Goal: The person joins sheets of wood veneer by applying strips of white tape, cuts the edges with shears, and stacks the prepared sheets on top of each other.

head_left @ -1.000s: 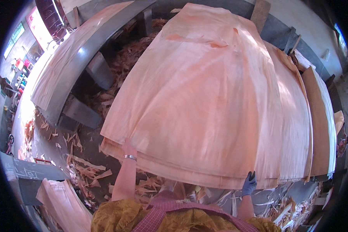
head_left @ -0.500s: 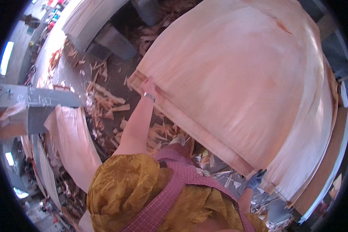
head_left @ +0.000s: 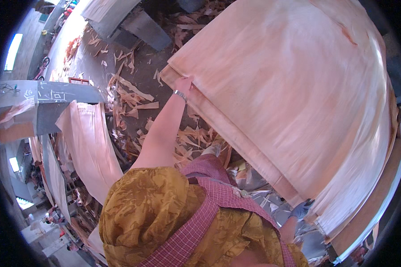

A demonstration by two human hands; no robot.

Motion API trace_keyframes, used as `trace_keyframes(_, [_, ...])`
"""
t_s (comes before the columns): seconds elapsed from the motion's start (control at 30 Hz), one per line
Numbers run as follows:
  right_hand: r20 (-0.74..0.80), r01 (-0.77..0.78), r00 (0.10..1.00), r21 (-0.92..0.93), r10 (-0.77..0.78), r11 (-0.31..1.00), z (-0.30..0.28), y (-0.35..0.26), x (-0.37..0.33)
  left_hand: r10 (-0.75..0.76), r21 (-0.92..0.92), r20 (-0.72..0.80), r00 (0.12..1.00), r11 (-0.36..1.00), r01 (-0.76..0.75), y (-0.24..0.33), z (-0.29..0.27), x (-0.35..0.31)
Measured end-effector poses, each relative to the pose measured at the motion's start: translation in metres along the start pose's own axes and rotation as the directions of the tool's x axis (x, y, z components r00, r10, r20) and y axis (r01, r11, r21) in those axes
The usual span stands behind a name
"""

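A large, thin, pale pinkish wood veneer sheet lies on top of a stack and fills the right half of the view. Its near edge slants from upper left down to lower right, and a strip of the layer beneath shows along it. My bare left hand, with a metal band at the wrist, grips this edge close to the far-left corner. At the other end of the edge, my right hand, in a grey-blue glove with dark fingertips, is closed on the sheet's border; part of its fingers is hidden.
Torn veneer scraps litter the floor beside my left arm and around my feet. At left stands a grey metal beam with chalk marks, and a veneer piece hangs beside it. Another stack rises at the upper left.
The whole view has shifted, so the stack and floor sit slightly higher and further right. Both hands stay at the near edge, and the top sheet's left corner now stands out from the layer below.
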State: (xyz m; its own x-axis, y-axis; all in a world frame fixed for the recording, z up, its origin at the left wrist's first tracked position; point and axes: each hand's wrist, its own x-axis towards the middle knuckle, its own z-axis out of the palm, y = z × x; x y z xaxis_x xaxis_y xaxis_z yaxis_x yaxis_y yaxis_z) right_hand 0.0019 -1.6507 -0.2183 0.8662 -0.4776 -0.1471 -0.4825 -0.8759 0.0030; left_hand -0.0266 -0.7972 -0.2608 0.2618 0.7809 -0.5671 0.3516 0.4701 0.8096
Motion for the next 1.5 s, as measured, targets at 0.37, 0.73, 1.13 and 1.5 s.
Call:
trace_keyframes(0.37, [-0.002, -0.035, 0.999, 0.036, 0.035, 0.999, 0.0, -0.017, 0.005, -0.105, -0.053, -0.059, 0.993, 0.993, 0.102, 0.002, 0.019, -0.018])
trace_keyframes(0.73, [-0.07, 0.191, 0.982, 0.273, -0.178, 0.943, 0.052, 0.029, 0.038, -0.047, 0.247, 0.05, 0.998, 0.969, 0.033, -0.059, -0.02, 0.08])
trace_keyframes(1.13, [-0.156, 0.094, 0.987, 0.3, -0.048, 0.949, 0.015, -0.008, 0.009, -0.149, 0.269, 0.017, 0.989, 0.953, 0.139, -0.021, -0.013, 0.044])
trace_keyframes(1.5, [-0.161, 0.024, 0.982, 0.639, 0.103, 0.768, 0.0, 0.025, -0.039, 0.822, 0.909, 0.277, 0.498, -0.055, -0.414, -0.06, 0.049, -0.051])
